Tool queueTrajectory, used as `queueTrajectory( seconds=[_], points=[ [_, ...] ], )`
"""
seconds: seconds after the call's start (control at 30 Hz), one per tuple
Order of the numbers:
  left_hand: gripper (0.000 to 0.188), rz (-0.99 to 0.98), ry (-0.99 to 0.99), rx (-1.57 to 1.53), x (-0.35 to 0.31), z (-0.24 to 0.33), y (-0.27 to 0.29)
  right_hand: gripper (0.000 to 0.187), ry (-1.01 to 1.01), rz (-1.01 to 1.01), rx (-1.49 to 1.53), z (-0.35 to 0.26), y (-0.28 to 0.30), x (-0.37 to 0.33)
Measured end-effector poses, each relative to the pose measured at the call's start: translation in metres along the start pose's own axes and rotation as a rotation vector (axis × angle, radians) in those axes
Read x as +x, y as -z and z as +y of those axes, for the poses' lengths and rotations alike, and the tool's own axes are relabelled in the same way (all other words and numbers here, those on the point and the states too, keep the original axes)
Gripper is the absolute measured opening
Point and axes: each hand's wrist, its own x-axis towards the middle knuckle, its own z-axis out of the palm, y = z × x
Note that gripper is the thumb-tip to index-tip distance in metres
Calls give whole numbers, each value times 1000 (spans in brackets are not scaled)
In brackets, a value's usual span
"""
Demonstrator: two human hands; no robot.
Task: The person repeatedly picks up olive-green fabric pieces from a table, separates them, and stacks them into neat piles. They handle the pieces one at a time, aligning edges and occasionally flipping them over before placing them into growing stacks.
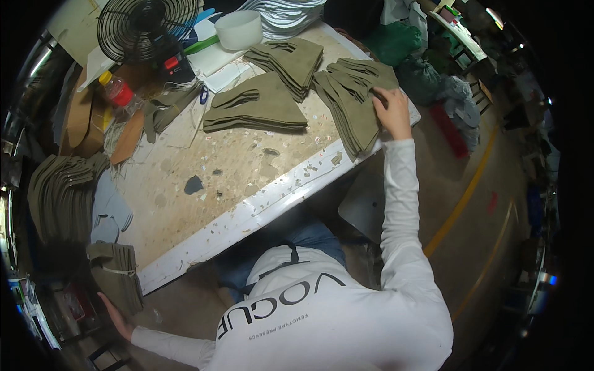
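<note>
My right hand (395,112) is at the right end of the table, its thumb and forefinger closed on the edge of a stack of olive fabric pieces (351,114). Another olive stack (365,69) lies partly under that one, just behind it. Two more piles of cut olive pieces, one (255,106) nearer and one (291,59) farther back, spread to the left, with slots cut in them. Low at the left, my left hand (117,316) is open, fingers stretched out beside a bundle of olive pieces (116,278) tied with a pale strip.
A black fan (145,28), a white bowl (239,31) and a red-labelled bottle (119,89) stand along the back. A tall olive stack (65,195) hangs at the left edge. Scraps litter the worn tabletop (241,167). Bags (421,80) lie beyond the table's right end.
</note>
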Motion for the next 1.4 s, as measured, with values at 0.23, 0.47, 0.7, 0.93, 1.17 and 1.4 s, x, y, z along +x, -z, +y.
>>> queueTrajectory(
  seconds=[0.23, 0.47, 0.7, 0.93, 1.17, 1.4],
  points=[
    [80, 42, -31, -241, 0, 0, -16, 45, 26, -80, 130, -18, -13, 21],
    [68, -33, -115, -234, -7, -4, -32, 72, -168, -219, -43, -45, -21, -41],
    [65, 64, -217, -363, -47, -10, -76, 62, -22, -268, -128, -87, -7, -62],
    [58, -32, -82, -656, -106, 7, -109, 32, 105, 7, 406, -141, 36, -46],
    [60, -547, 364, -991, -176, 47, -215, 18, 292, -434, 929, -248, 31, -68],
    [65, -844, 580, -926, -204, 41, -263, 12, 346, -482, 889, -260, 30, -88]
  ],
)
